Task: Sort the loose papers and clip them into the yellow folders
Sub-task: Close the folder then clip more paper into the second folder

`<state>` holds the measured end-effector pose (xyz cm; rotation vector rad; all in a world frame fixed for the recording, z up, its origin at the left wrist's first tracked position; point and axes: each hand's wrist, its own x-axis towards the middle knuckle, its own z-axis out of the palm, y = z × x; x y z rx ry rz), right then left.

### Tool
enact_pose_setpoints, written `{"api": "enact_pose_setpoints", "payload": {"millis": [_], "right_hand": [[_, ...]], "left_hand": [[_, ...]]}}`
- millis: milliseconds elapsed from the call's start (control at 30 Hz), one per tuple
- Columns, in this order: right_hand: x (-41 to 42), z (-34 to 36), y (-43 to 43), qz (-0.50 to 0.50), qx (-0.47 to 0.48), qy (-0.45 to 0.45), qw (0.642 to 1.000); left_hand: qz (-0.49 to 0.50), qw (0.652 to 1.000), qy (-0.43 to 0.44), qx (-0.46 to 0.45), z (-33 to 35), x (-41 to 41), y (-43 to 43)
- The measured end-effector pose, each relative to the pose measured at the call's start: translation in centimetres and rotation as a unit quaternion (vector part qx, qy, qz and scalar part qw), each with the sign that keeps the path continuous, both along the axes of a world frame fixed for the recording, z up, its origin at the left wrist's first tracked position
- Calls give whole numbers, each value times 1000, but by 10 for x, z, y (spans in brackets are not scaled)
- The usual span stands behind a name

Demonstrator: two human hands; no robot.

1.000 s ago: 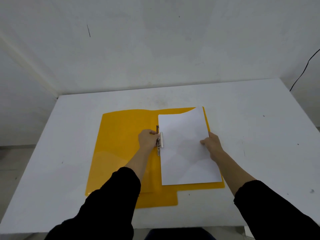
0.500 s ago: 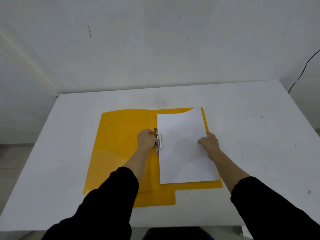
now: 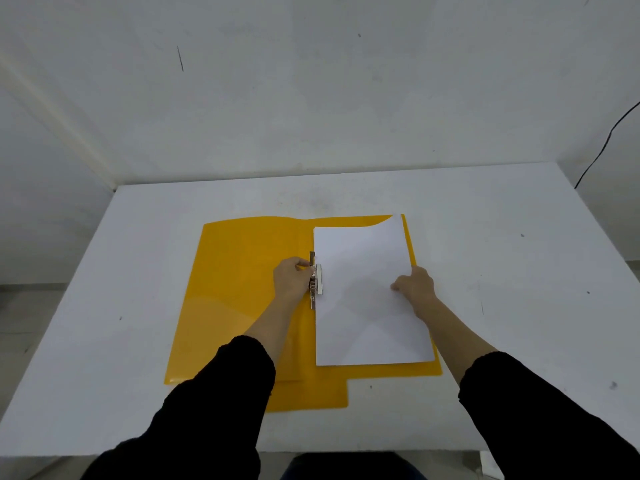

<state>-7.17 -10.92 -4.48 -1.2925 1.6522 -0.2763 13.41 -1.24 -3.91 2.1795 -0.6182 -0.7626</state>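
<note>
An open yellow folder lies flat on the white table. A stack of white papers sits on its right half, the top sheet's far left corner curled over. The metal clip runs along the folder's spine at the papers' left edge. My left hand pinches the clip's lever with curled fingers. My right hand rests on the papers' right edge, fingers bent on the sheet. The lower edge of a second yellow folder sticks out from under the first.
A black cable hangs down the wall at the far right. The wall stands right behind the table's far edge. My black sleeves cross the table's near edge.
The papers have slid slightly left toward the clip under my right hand. My left hand stays on the clip lever, and the view has shifted a little.
</note>
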Motion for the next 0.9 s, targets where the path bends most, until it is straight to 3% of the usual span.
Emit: {"api": "enact_pose_setpoints", "payload": {"millis": [267,467,900], "right_hand": [[6,-4,10,35,-52,65,996],[11,-8,13,80,-93,167,978],[11,-10,15,81,-107,165,977]], "left_hand": [[3,1000,8,7,1,1,-2],[-7,1000,6,7,0,1,1],[-112,990,-77,42,-3,-6,12]]}}
